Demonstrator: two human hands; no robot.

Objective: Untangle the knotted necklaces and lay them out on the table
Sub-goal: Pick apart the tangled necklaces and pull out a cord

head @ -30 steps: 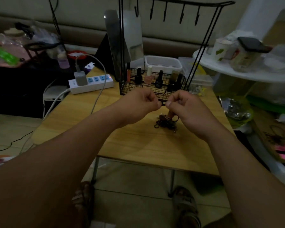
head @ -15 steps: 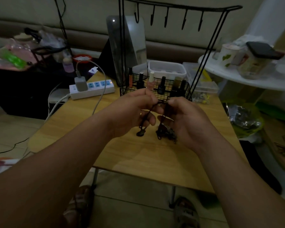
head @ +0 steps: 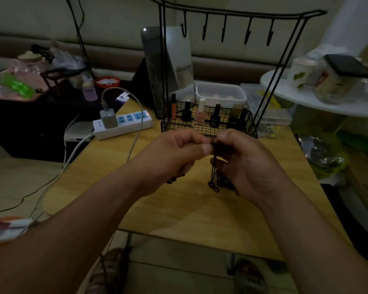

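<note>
Dim light lay over a pale wooden table [head: 179, 219] in a cluttered room. At ten o'clock from the hands a white power strip [head: 125, 125] lay on the tabletop with a grey charger [head: 108, 118] plugged into it. A white cable [head: 136, 132] curved from the charger down toward the table's left edge. At eleven o'clock a mirror [head: 170, 66] leaned upright. At twelve o'clock stood a black wire rack [head: 232, 14] with a row of hooks along its top. The mesh basket at its foot held nail polish bottles [head: 200, 113] and sat just behind the knuckles, crowding the work. A clear plastic box [head: 220, 93] stood behind the basket. At two o'clock a white round shelf [head: 306, 102] carried a mug [head: 302, 73].

Above the table's middle, the left hand [head: 172, 153] pinched a dark cord between thumb and forefinger. The right hand [head: 249, 164], just beside it at three o'clock, had its fingers curled round the same strands.

The necklaces [head: 214, 177] were thin dark cords hanging from that pinch in a knotted bunch, with a small loop lowest at six o'clock. Whether the loop touched the table could not be told. Another dark end showed below the left palm.
</note>
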